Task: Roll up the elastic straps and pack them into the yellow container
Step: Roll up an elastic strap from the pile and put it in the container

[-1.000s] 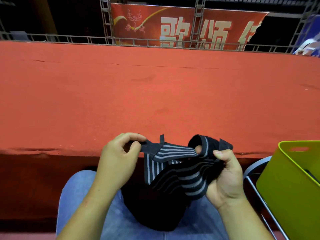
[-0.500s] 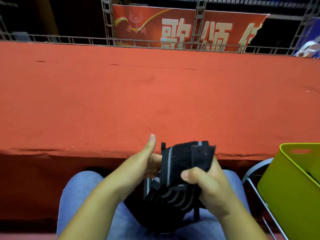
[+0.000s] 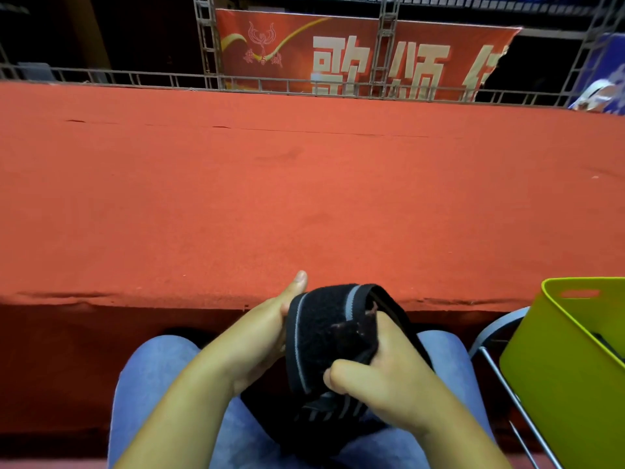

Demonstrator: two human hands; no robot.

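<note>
Above the lap (image 3: pixel 162 374), the right hand (image 3: pixel 382 377) grips a rolled black strap (image 3: pixel 324 333), fingers curled around it. The left hand (image 3: pixel 267 333) presses the roll's side, fingers hidden, grip unclear. A yellow container (image 3: pixel 558 384) stands apart, right.

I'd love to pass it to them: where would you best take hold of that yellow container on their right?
Take the yellow container by the oval handle slot cut just under the rim of its far wall. Come from above and hook fingers through from outside: the smooth, slanted walls offer little other hold. The near end is out of frame.
</note>
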